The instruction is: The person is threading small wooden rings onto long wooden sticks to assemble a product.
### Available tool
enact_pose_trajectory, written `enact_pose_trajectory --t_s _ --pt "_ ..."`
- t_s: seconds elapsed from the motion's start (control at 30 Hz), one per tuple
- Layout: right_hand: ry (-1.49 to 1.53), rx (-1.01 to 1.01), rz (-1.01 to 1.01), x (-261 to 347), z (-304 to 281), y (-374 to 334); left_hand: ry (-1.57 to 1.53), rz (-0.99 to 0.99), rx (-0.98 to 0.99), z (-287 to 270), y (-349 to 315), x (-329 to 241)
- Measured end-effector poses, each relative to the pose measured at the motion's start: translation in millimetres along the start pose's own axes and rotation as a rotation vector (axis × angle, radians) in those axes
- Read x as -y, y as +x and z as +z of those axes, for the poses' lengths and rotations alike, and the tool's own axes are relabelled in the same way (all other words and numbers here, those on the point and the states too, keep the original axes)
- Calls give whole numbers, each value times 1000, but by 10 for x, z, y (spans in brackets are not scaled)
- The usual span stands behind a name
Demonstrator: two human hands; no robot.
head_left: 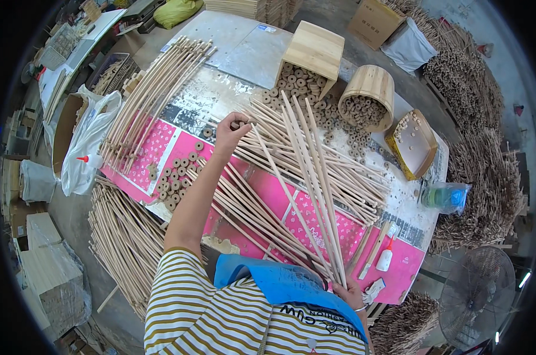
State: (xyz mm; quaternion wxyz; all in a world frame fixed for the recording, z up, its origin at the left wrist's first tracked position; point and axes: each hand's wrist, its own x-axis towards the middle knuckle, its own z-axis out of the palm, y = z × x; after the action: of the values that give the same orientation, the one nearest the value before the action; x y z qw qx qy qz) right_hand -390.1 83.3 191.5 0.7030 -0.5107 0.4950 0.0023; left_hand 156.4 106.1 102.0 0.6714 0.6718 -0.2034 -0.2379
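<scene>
Left hand [229, 133] at eleven o'clock holds brown ring-shaped discs [236, 125]; right hand [349, 294], at five, clasps long pale wooden rods [323, 204] so low they could topple.

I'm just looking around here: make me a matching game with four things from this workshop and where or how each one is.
Things:
1. Left hand
2. Right hand
3. Round wooden bucket
4. Fan

Places and states:
A. Tipped on its side, with brown rings inside
B. Gripping several wooden sticks near their lower ends
C. At the picture's lower right, beyond the table
D. Raised over the table, with something small and brown at its fingertips

Right pairs: 1-D, 2-B, 3-A, 4-C
</scene>
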Motion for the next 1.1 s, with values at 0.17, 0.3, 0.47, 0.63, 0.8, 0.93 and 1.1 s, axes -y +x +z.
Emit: enact_pose_trajectory --t_s 0.17,0.3,0.47,0.63,0.8,0.93,1.1 --pt "23 -20 48 35 11 19 8 7 9 -42 -31 -2" --pt "4 27 25 22 -59 76 12 31 52 -106 -25 17" --pt "42 33 7 -16 -111 184 91 73 51 -154 -18 -10" --pt "-76 91 -18 282 -40 384 1 40 -39 -318 80 -4" --pt "-113 100 -34 412 -79 443 -232 -160 8 -429 118 -129" --pt "-167 105 -73 379 -93 521 -388 -325 -22 -434 74 -73" --pt "-144 122 -78 373 -72 535 -458 -373 105 -499 83 -152"
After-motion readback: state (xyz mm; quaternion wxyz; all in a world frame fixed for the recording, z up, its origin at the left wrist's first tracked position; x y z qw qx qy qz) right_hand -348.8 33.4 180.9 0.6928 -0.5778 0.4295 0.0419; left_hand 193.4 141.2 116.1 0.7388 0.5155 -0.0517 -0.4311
